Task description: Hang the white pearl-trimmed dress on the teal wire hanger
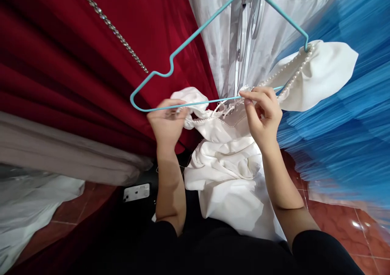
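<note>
A light blue hanger (195, 34) spans the upper middle, its right shoulder inside the pearl-edged sleeve of a white dress (225, 157). The dress lies bunched over the lap, its other puffed sleeve close to the hanger's left part. My left hand (167, 120) is closed at the hanger's bottom bar beside that left sleeve; its fingers are blurred, and what they grip is hard to make out. My right hand (263, 112) pinches the bottom bar near its middle, over the pearl-trimmed neckline.
Red fabric (122, 31) with a beaded chain (112, 27) hangs at the left. White garments (210, 15) hang behind the hanger, and blue tulle (341, 124) fills the right side. A phone (136, 192) lies on a black surface at the lower left.
</note>
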Demonstrator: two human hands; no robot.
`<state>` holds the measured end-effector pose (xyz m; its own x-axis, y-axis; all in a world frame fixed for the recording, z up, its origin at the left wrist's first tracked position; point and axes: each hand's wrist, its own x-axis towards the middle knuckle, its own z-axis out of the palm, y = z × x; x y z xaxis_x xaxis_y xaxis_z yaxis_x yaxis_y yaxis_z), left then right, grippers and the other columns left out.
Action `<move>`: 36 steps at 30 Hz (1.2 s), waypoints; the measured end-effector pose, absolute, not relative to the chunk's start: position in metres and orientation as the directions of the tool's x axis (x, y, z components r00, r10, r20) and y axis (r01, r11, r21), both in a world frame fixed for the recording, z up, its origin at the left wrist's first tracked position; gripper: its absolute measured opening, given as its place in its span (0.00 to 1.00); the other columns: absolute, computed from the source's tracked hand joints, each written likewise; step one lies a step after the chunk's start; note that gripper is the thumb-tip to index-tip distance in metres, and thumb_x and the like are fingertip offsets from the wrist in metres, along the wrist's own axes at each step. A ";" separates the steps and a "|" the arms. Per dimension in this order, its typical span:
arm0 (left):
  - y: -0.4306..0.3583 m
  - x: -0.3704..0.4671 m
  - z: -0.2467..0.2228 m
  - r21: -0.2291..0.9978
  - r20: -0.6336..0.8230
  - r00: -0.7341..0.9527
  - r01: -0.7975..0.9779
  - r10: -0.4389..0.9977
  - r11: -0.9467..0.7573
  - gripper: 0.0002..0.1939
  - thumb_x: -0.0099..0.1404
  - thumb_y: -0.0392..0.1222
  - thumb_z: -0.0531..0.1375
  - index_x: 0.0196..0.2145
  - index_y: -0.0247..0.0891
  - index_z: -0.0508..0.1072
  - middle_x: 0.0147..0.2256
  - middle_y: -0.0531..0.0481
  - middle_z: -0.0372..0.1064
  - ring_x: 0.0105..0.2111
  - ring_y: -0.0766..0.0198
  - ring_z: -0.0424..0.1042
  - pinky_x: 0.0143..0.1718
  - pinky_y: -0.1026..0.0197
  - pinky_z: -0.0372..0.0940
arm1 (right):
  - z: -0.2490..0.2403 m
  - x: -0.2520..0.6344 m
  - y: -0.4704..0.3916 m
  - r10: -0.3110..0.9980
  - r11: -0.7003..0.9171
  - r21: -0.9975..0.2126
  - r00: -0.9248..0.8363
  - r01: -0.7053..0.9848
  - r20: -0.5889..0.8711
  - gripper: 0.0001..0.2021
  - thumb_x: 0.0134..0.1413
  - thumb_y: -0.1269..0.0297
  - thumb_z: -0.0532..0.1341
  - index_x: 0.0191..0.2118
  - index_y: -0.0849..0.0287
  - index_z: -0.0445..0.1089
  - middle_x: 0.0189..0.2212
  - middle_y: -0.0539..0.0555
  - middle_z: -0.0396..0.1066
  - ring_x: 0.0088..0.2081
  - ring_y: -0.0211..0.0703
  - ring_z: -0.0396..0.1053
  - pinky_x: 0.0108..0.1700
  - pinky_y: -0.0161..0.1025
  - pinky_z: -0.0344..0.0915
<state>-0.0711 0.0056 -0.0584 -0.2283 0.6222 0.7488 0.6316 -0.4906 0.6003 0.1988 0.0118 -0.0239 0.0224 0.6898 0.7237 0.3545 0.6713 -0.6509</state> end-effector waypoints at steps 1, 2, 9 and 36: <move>-0.003 -0.057 -0.055 0.593 0.737 -0.163 0.621 0.656 -0.512 0.07 0.71 0.48 0.70 0.40 0.42 0.83 0.35 0.53 0.81 0.34 0.62 0.81 0.36 0.57 0.79 | -0.025 0.198 0.012 0.697 0.663 -0.656 0.022 0.361 0.716 0.12 0.74 0.61 0.59 0.50 0.46 0.81 0.44 0.52 0.74 0.38 0.38 0.73 0.35 0.40 0.74; -0.010 -0.043 -0.049 0.559 0.741 -0.055 0.603 0.669 -0.569 0.03 0.71 0.42 0.68 0.39 0.43 0.83 0.37 0.52 0.82 0.37 0.60 0.82 0.41 0.55 0.80 | -0.025 0.198 0.011 0.703 0.658 -0.659 0.016 0.365 0.711 0.12 0.74 0.60 0.59 0.51 0.46 0.81 0.45 0.52 0.74 0.38 0.38 0.73 0.34 0.40 0.74; -0.028 0.013 -0.002 0.351 0.896 -0.008 0.625 0.443 -0.698 0.05 0.73 0.36 0.66 0.40 0.45 0.83 0.40 0.51 0.83 0.41 0.57 0.83 0.47 0.51 0.81 | -0.020 0.197 0.002 0.699 0.664 -0.662 0.024 0.347 0.714 0.12 0.72 0.64 0.60 0.52 0.45 0.80 0.46 0.52 0.74 0.34 0.35 0.68 0.31 0.38 0.69; 0.001 0.012 0.004 0.489 0.731 0.035 0.669 0.681 -0.560 0.12 0.63 0.30 0.65 0.41 0.46 0.82 0.37 0.51 0.76 0.38 0.56 0.75 0.47 0.51 0.69 | 0.043 0.287 0.046 0.389 0.647 -0.257 -0.021 0.718 0.921 0.18 0.52 0.82 0.65 0.44 0.52 0.77 0.45 0.56 0.79 0.54 0.53 0.80 0.60 0.53 0.72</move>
